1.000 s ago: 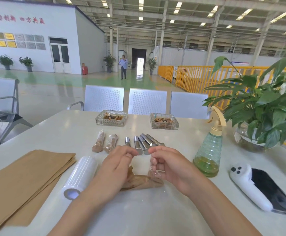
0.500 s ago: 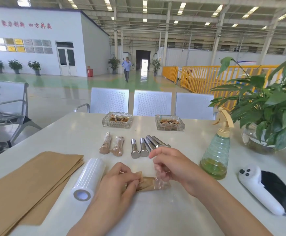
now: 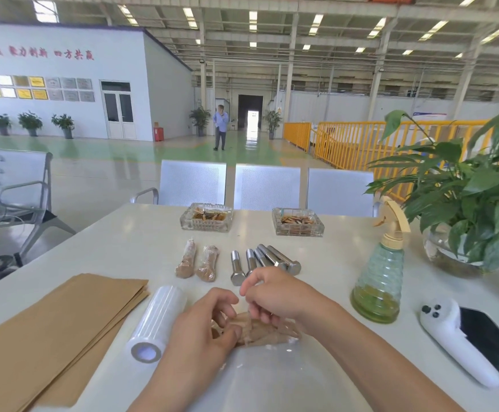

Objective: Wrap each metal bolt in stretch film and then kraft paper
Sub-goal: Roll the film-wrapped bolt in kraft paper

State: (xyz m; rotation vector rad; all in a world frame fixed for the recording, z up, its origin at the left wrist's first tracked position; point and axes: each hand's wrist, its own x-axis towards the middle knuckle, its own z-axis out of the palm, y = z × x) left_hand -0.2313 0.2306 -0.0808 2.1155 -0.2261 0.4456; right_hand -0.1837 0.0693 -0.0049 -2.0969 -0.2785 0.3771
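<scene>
A bolt wrapped in kraft paper and clear film point(image 3: 260, 333) lies on the white table point(image 3: 129, 248) between my hands. My left hand point(image 3: 203, 325) pinches its left end. My right hand point(image 3: 278, 295) grips the film over its right part, fingers bent down. A roll of stretch film point(image 3: 157, 322) lies just left of my left hand. Stacked kraft paper sheets point(image 3: 54, 328) cover the near left. Two wrapped bolts point(image 3: 196, 261) and several bare metal bolts point(image 3: 261, 261) lie in a row behind my hands.
Two glass ashtrays point(image 3: 206, 217) point(image 3: 298, 221) stand at the back. A green spray bottle point(image 3: 382, 272), a potted plant point(image 3: 474, 197), a white controller point(image 3: 456, 343) and a phone point(image 3: 492, 340) fill the right side. Metal chairs point(image 3: 267, 187) line the far edge.
My hands have come down onto the bundle; the left hand now pinches its left end and the right hand pulls film across it. The camera view tilted slightly lower.
</scene>
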